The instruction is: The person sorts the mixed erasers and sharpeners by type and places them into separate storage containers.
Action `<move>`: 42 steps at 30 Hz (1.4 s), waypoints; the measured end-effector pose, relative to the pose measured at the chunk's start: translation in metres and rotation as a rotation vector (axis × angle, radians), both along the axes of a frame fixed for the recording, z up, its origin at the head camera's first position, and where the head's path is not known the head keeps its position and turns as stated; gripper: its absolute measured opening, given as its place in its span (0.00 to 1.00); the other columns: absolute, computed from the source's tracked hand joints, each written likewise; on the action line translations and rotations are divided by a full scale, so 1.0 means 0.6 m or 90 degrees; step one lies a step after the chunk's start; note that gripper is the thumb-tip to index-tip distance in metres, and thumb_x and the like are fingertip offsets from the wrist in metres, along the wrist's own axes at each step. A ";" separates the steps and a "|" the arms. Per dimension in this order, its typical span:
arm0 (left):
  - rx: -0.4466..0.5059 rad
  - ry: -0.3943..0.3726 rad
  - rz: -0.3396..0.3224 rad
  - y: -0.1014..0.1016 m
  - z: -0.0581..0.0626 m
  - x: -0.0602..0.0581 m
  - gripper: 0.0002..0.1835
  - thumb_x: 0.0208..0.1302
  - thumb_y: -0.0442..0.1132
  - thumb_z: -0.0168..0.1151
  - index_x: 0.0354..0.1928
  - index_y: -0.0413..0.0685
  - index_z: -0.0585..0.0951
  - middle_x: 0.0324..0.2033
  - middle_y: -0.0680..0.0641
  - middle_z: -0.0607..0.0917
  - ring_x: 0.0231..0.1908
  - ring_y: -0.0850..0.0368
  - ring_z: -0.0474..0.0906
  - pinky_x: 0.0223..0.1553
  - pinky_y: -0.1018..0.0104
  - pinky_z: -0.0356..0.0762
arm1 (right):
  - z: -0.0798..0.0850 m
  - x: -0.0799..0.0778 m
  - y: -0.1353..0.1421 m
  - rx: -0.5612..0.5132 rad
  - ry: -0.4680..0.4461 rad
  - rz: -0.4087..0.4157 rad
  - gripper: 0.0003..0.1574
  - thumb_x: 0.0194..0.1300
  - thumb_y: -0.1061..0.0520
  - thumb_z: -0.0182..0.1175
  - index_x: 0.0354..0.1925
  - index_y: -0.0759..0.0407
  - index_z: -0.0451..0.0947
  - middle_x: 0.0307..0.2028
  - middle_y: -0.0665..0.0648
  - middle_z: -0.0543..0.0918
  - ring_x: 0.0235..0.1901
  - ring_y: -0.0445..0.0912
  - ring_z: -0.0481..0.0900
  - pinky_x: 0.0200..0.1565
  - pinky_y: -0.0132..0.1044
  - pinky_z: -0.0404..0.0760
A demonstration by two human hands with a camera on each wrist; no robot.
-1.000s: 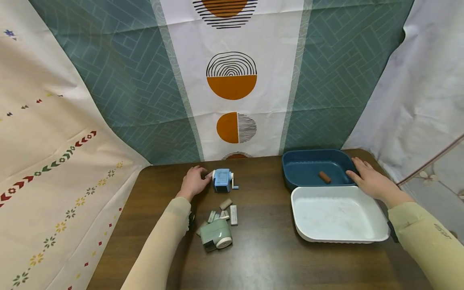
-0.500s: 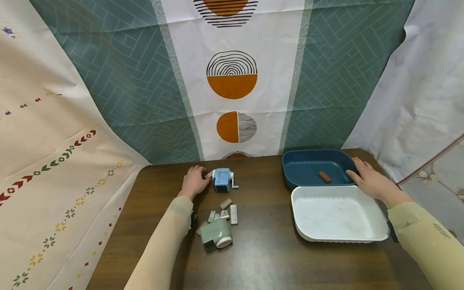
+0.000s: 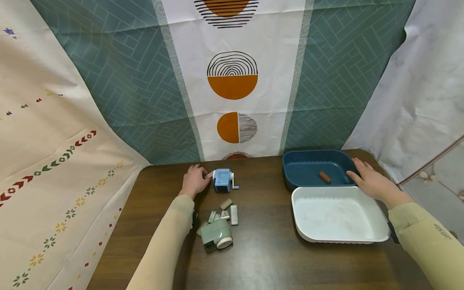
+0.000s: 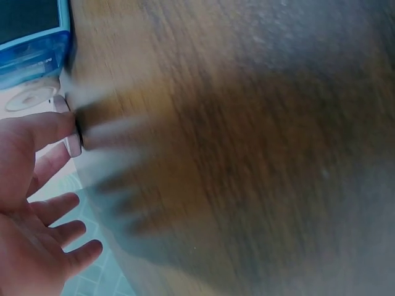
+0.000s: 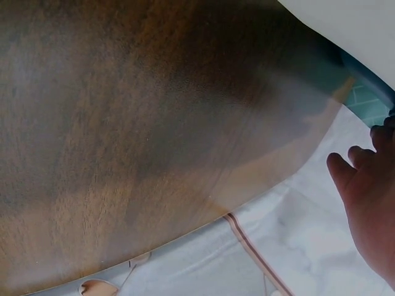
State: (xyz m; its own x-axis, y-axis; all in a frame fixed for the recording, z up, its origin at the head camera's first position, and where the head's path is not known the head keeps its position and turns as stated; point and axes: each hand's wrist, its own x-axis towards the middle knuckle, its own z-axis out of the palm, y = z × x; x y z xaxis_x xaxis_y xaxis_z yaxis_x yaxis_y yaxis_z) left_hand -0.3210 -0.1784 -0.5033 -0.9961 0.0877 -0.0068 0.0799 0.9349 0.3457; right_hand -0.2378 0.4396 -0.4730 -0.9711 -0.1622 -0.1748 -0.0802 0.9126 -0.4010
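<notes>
At the back of the table, my left hand (image 3: 195,181) pinches a small pale block that looks like an eraser (image 3: 209,175) between thumb and forefinger. In the left wrist view the pale eraser (image 4: 73,143) shows beside the sharpener's round white part, the other fingers spread apart. A blue hand-crank pencil sharpener (image 3: 222,180) stands just right of it, its crank on the far side from the hand. My right hand (image 3: 373,181), fingers extended, rests on the right rim of a dark blue tray (image 3: 308,154). Inside that tray lies a short brown cylinder (image 3: 324,177).
A white tray (image 3: 340,213) sits in front of the blue one. Nearer the left forearm is a green sharpener-like device (image 3: 216,233) with several pale eraser-like blocks (image 3: 233,215) and a tan cylinder (image 3: 226,204) around it. Patterned cloths (image 3: 145,80) hang behind and beside the table.
The left forearm has shifted very slightly to the right while the hand stays by the blue sharpener. My right hand and the trays look the same.
</notes>
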 end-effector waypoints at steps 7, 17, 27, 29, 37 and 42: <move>0.000 -0.005 0.002 -0.001 0.000 0.001 0.16 0.72 0.44 0.68 0.51 0.39 0.88 0.75 0.30 0.70 0.78 0.28 0.57 0.71 0.29 0.64 | 0.000 0.002 0.000 -0.007 -0.002 0.001 0.54 0.88 0.34 0.37 0.83 0.73 0.31 0.81 0.80 0.36 0.78 0.79 0.34 0.72 0.78 0.43; 0.030 -0.006 0.016 -0.007 0.003 0.009 0.16 0.72 0.43 0.67 0.51 0.37 0.87 0.75 0.31 0.70 0.79 0.30 0.56 0.73 0.31 0.62 | 0.002 0.001 -0.002 -0.007 -0.006 0.000 0.54 0.88 0.34 0.36 0.83 0.73 0.31 0.81 0.79 0.36 0.78 0.79 0.34 0.72 0.78 0.43; 0.033 0.009 0.045 -0.022 0.013 0.017 0.19 0.69 0.50 0.65 0.45 0.39 0.87 0.75 0.32 0.70 0.76 0.31 0.62 0.69 0.32 0.68 | 0.005 0.005 -0.003 -0.005 -0.003 0.000 0.54 0.88 0.35 0.36 0.83 0.74 0.31 0.81 0.80 0.36 0.79 0.79 0.35 0.72 0.77 0.43; 0.042 0.024 0.052 -0.026 0.018 0.019 0.19 0.67 0.50 0.64 0.42 0.40 0.87 0.72 0.32 0.74 0.72 0.32 0.67 0.66 0.33 0.71 | 0.004 0.005 -0.003 -0.002 -0.002 0.001 0.54 0.88 0.35 0.37 0.83 0.74 0.31 0.81 0.80 0.36 0.79 0.79 0.35 0.72 0.77 0.44; 0.079 0.101 0.116 -0.047 0.031 0.022 0.20 0.67 0.53 0.60 0.39 0.41 0.86 0.58 0.36 0.83 0.56 0.35 0.80 0.53 0.36 0.81 | 0.005 0.005 -0.003 -0.002 -0.003 0.002 0.54 0.88 0.35 0.36 0.83 0.74 0.32 0.81 0.80 0.37 0.79 0.79 0.35 0.72 0.77 0.44; 0.120 0.116 0.153 -0.057 0.043 0.025 0.21 0.67 0.54 0.59 0.42 0.41 0.83 0.54 0.38 0.83 0.51 0.36 0.80 0.51 0.38 0.81 | 0.003 0.003 -0.002 -0.003 -0.006 0.000 0.54 0.88 0.34 0.36 0.83 0.73 0.31 0.81 0.79 0.36 0.79 0.79 0.34 0.72 0.78 0.43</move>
